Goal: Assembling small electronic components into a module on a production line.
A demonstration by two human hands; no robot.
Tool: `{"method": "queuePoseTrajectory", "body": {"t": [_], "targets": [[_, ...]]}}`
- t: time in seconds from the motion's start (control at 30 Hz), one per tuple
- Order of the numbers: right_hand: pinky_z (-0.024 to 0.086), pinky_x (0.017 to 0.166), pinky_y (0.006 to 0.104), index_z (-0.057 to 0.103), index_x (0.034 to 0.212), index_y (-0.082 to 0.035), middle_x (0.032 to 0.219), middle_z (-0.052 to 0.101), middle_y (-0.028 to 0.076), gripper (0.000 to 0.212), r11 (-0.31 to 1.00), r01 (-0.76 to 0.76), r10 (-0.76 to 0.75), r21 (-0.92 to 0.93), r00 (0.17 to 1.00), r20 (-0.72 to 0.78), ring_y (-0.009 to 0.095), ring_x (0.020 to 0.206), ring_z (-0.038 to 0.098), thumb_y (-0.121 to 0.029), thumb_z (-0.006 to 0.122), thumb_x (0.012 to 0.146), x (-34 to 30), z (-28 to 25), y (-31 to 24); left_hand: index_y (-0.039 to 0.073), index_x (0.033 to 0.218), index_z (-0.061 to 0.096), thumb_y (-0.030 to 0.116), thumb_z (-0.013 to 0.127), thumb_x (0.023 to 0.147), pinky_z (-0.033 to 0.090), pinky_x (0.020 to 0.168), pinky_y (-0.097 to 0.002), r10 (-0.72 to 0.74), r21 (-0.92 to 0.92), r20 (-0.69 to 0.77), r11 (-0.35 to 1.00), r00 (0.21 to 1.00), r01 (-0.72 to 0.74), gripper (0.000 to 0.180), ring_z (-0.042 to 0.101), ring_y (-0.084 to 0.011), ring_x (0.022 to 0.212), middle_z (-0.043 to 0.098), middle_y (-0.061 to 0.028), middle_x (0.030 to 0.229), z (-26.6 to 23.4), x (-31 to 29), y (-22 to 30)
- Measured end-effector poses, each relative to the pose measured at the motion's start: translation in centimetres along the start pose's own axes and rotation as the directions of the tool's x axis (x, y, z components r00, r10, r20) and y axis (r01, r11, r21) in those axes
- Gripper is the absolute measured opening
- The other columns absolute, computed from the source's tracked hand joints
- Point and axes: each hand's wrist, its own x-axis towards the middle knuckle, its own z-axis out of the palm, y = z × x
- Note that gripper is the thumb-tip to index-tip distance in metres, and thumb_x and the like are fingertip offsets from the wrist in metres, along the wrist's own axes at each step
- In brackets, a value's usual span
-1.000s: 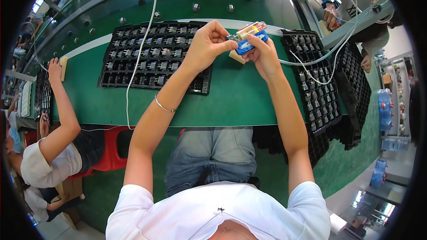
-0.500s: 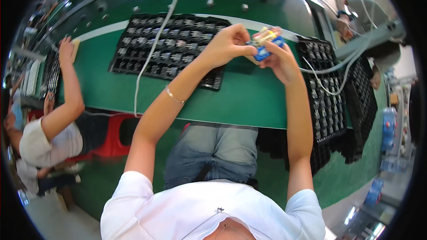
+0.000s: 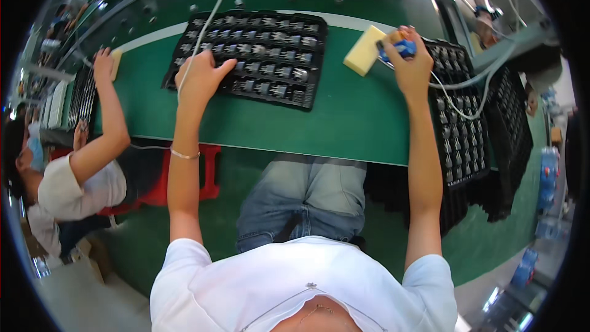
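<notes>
My left hand reaches over the left part of a black compartment tray, its thumb spread away from the bent fingers. The inner side of those fingers is hidden. Small metal-and-dark parts sit in rows in the tray. To the right, my right hand is closed around a small blue object with an orange-brown piece; its exact kind does not show. Just left of that hand lies a pale yellow block, like foam, on the green table.
A white cable hangs across the tray by my left hand. More filled black trays stand at the right, with a pale cable looping over them. At the left, another person works near a red stool.
My left hand has left the blue object and moved left and down over the tray. My right hand keeps the object, a little further right. The yellow block now shows clearly.
</notes>
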Motion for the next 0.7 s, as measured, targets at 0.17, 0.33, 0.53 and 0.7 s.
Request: {"method": "queuePoseTrajectory", "body": {"t": [0.17, 0.33, 0.53, 0.7], "targets": [[0.05, 0.061, 0.0238, 0.068, 0.11, 0.001, 0.081, 0.068, 0.005, 0.043, 0.996, 0.066, -0.065, -0.065, 0.998, 0.019, 0.006, 0.068, 0.06, -0.025, 0.081, 0.079, -1.0, 1.0, -1.4, 0.004, 0.077, 0.069, 0.05, 0.069, 0.083, 0.051, 0.07, -0.0446, -0.049, -0.046, 0.015, 0.998, 0.999, 0.05, 0.046, 0.067, -0.0368, 0.077, 0.069, -0.0163, 0.075, -0.1, -0.5, -0.3], [0.052, 0.061, 0.0324, 0.068, 0.101, -0.002, 0.083, 0.066, 0.009, 0.039, 0.988, 0.09, -0.086, -0.124, 0.996, 0.038, 0.022, 0.063, 0.064, -0.03, 0.079, 0.076, -1.6, 1.3, -2.3, 0.001, 0.079, 0.069, 0.039, 0.072, 0.083, 0.051, 0.067, -0.0388, -0.072, -0.122, -0.074, 0.991, 0.995, 0.063, 0.038, 0.067, -0.0276, 0.069, 0.068, -0.0128, 0.073, -0.8, -0.6, 1.2], [0.049, 0.059, 0.0313, 0.066, 0.103, 0.0, 0.084, 0.063, 0.008, 0.041, 0.974, 0.128, -0.13, -0.187, 0.992, 0.005, 0.019, 0.061, 0.058, -0.031, 0.079, 0.079, -1.5, 1.7, -2.1, 0.003, 0.091, 0.062, 0.014, 0.071, 0.088, 0.037, 0.049, -0.0205, 0.095, -0.846, -0.077, 0.52, 0.992, -0.115, 0.014, 0.054, -0.0052, 0.056, 0.064, -0.0007, 0.073, 0.3, 0.9, 3.7], [0.049, 0.06, 0.0325, 0.065, 0.107, -0.001, 0.085, 0.062, 0.008, 0.044, 0.971, 0.126, -0.128, -0.201, 0.992, 0.003, 0.019, 0.063, 0.058, -0.033, 0.078, 0.08, -1.5, 1.8, -1.8, 0.003, 0.1, 0.058, 0.007, 0.068, 0.089, 0.033, 0.048, -0.0172, 0.307, -0.986, 0.015, -0.154, 0.952, 0.065, 0.015, 0.05, -0.0053, 0.057, 0.068, -0.0114, 0.093, 0.1, 2.0, 9.9]]}}
